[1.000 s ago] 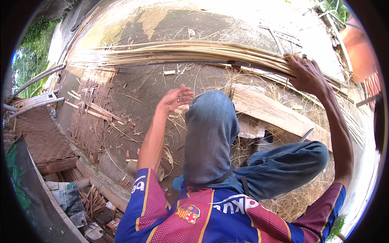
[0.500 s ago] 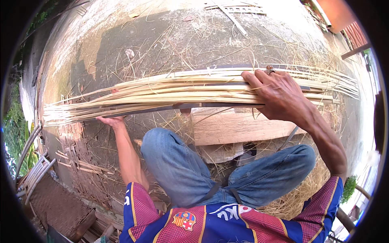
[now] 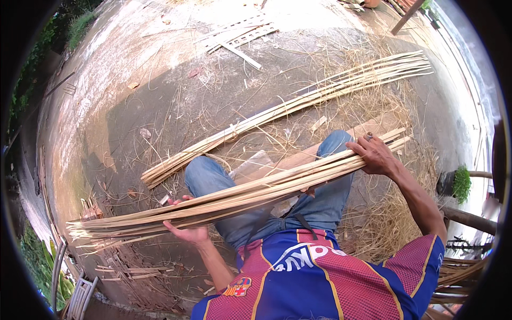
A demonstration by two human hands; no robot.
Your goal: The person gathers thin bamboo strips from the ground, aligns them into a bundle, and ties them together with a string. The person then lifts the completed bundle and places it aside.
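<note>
A long bundle of pale, split bamboo strips (image 3: 250,194) slants across my lap, its right end farther away than its left. My right hand (image 3: 377,154) is wrapped round the bundle near that right end, with a ring on one finger. Palm up, my left hand (image 3: 191,233) cradles the strips toward the left end. Its thumb side shows on the near edge and fingertips on the far edge; the rest is hidden beneath. Beyond my knees, a second bundle of bamboo strips (image 3: 256,120) lies on the ground, apart from the held one.
A wooden plank (image 3: 365,128) lies partly under the held bundle and my knee. Thin shavings (image 3: 381,234) litter the ground, heaped at the right. Slatted pieces (image 3: 250,36) lie farther off. At lower left are a worn woven mat (image 3: 141,282) and a pale rack (image 3: 82,298).
Both hands have drawn the held bundle nearer, over my lap, and it now slants. The second bundle now lies separate on the ground beyond it. My view has turned and shifted.
</note>
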